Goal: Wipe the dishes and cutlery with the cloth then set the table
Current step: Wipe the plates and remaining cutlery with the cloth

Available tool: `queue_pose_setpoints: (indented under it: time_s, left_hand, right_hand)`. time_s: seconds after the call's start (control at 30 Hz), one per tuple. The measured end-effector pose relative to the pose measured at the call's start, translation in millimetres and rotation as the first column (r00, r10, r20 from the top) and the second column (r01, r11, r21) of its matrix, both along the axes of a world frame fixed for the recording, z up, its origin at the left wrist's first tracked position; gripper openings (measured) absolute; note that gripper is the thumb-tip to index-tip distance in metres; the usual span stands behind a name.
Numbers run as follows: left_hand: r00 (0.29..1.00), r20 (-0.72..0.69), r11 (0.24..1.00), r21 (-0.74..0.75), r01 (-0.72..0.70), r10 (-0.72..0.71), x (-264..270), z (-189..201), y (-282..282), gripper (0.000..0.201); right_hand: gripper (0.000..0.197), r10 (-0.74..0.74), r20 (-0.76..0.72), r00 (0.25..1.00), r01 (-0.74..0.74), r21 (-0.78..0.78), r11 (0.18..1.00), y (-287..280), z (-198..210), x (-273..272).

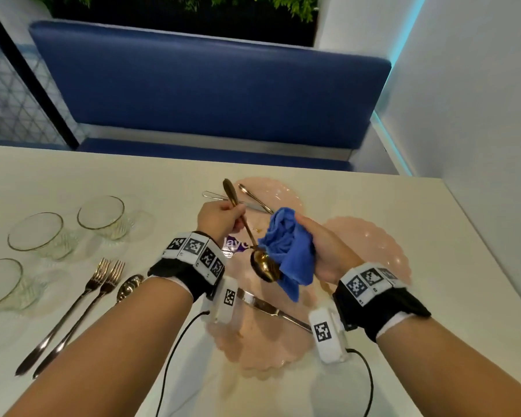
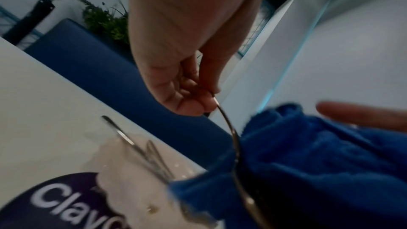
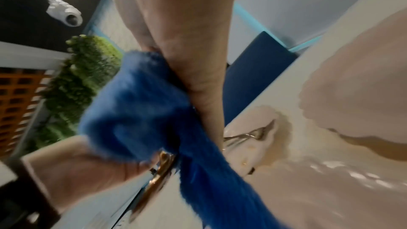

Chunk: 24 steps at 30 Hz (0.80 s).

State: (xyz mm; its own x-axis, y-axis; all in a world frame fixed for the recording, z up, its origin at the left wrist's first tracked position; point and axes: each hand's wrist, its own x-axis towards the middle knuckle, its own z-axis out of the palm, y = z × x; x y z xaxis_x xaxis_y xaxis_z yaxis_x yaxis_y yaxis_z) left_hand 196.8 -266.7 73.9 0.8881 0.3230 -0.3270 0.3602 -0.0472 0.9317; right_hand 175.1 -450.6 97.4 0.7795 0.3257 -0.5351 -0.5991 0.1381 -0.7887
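My left hand (image 1: 223, 219) grips the handle of a gold spoon (image 1: 263, 266), bowl pointing down toward me above the pink plates. In the left wrist view the left hand (image 2: 187, 93) has its fingers curled round that thin handle. My right hand (image 1: 322, 245) holds a bunched blue cloth (image 1: 286, 248) against the spoon's bowl; the cloth (image 3: 141, 111) hangs down past the spoon (image 3: 158, 171). Three scalloped pink plates lie below: a near plate (image 1: 262, 350) with a knife (image 1: 271, 308) across it, a right plate (image 1: 379, 245), and a far plate (image 1: 283, 191) bearing cutlery (image 1: 253, 197).
Three clear glass bowls (image 1: 36, 233) stand at the left of the white table (image 1: 433, 266). Two forks (image 1: 82, 299) and a silver spoon (image 1: 130, 285) lie beside my left forearm. A blue bench (image 1: 211, 91) runs behind the table; a white wall is at right.
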Motion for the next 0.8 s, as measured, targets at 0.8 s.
queue_pose_setpoints:
  time_s: [0.8]
  left_hand:
    - [0.969, 0.244, 0.994, -0.111, -0.005, 0.032, -22.4, 83.4, -25.2, 0.022]
  right_hand:
    - [0.017, 0.252, 0.308, 0.917, -0.195, -0.205, 0.959, 21.1, 34.8, -30.3]
